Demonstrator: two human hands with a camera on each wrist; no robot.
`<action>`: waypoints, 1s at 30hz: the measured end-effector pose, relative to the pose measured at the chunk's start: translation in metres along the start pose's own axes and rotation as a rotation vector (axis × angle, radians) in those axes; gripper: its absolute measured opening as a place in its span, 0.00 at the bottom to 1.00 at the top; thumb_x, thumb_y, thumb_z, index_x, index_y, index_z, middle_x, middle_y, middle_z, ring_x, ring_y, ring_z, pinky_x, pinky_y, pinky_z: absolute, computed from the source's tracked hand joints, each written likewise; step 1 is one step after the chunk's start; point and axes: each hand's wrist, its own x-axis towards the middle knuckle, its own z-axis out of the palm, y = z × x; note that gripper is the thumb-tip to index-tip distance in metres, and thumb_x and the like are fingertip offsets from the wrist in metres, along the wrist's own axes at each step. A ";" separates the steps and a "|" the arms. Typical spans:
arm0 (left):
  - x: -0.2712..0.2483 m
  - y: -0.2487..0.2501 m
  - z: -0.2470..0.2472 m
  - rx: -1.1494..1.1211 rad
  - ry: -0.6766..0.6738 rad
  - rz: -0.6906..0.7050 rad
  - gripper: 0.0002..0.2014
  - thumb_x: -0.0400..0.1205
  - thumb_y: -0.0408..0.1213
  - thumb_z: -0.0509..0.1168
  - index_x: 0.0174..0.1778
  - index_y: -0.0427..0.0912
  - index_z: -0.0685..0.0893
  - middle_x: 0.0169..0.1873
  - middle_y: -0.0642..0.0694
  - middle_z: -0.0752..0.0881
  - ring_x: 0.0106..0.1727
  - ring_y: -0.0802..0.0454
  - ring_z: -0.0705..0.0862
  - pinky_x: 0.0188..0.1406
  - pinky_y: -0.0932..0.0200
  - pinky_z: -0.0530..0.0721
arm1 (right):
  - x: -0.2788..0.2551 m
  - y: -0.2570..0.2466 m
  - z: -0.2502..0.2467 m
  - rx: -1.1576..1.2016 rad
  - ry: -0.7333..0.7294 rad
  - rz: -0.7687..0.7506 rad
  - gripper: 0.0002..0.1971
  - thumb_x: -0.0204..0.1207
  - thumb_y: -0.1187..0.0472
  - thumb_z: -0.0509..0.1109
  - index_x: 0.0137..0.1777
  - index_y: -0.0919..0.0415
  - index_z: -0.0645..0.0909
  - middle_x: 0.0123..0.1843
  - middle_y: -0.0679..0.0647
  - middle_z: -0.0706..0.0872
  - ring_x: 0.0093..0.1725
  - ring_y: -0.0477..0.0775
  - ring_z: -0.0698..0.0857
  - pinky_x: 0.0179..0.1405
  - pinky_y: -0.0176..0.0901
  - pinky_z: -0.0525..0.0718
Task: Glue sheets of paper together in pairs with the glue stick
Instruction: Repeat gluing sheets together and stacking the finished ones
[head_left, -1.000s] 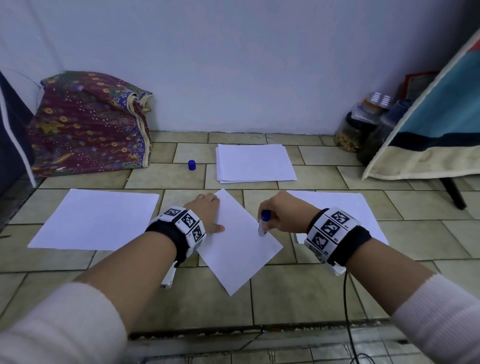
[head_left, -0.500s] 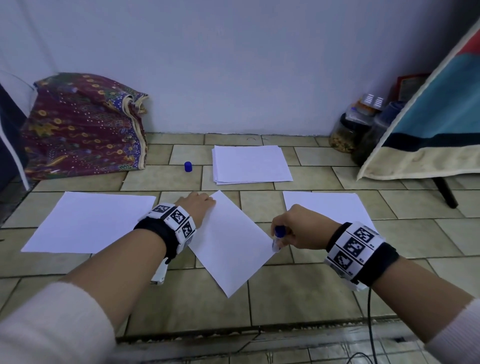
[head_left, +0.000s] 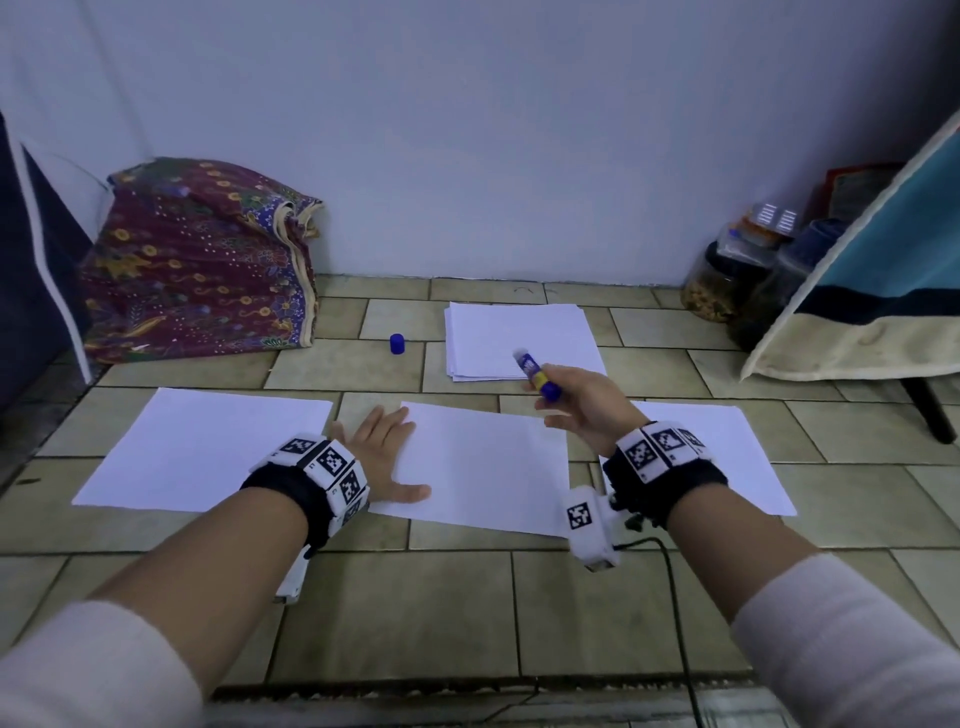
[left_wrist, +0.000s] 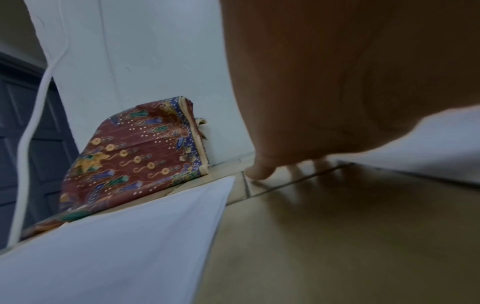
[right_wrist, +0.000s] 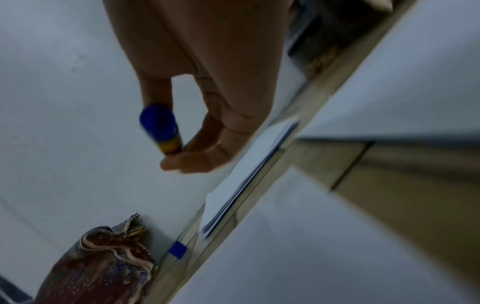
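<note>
Three single sheets lie in a row on the tiled floor (head_left: 467, 613): left sheet (head_left: 208, 447), middle sheet (head_left: 483, 467), right sheet (head_left: 727, 457). Paper stack (head_left: 519, 338) sits farther back, near the wall, behind the middle sheet. Blue cap (head_left: 397, 344) stands on the floor just left of the stack, apart from it.

Left hand (head_left: 382, 454) lies flat, palm down, on the left edge of the middle sheet, fingers straight and slightly spread, thumb out along the near-left corner. Left wrist view is blurred; fingertips (left_wrist: 259, 172) touch the floor and paper edge there.

Right hand (head_left: 582, 410) is raised above the far-right part of the middle sheet, off the paper. Its thumb and curled fingers pinch the glue stick (head_left: 537, 375) at its blue base; the uncapped tip points up and far-left, over the near edge of the stack.

Patterned cloth bundle (head_left: 202, 265) far left against the wall. Jars (head_left: 727, 280) far right beside a leaning cushion (head_left: 883, 291).
</note>
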 end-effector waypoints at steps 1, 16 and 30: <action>-0.001 0.001 0.000 0.000 -0.003 -0.009 0.69 0.44 0.77 0.34 0.85 0.49 0.41 0.84 0.52 0.36 0.84 0.51 0.36 0.81 0.36 0.41 | 0.006 0.001 0.008 -0.045 -0.038 -0.009 0.07 0.83 0.61 0.63 0.55 0.61 0.81 0.47 0.52 0.88 0.37 0.46 0.83 0.36 0.37 0.80; 0.011 -0.009 0.004 -0.046 -0.107 -0.004 0.67 0.49 0.85 0.34 0.83 0.49 0.32 0.81 0.56 0.30 0.83 0.53 0.32 0.79 0.32 0.41 | 0.091 0.004 0.120 -1.002 0.035 -0.321 0.06 0.75 0.60 0.71 0.47 0.60 0.77 0.46 0.58 0.88 0.43 0.54 0.82 0.33 0.38 0.75; 0.013 -0.011 0.006 -0.070 -0.100 0.018 0.81 0.28 0.87 0.28 0.82 0.51 0.31 0.80 0.57 0.29 0.83 0.54 0.31 0.77 0.33 0.36 | 0.093 0.002 0.141 -1.117 -0.018 -0.248 0.15 0.79 0.61 0.67 0.61 0.69 0.74 0.50 0.65 0.83 0.50 0.66 0.84 0.46 0.54 0.85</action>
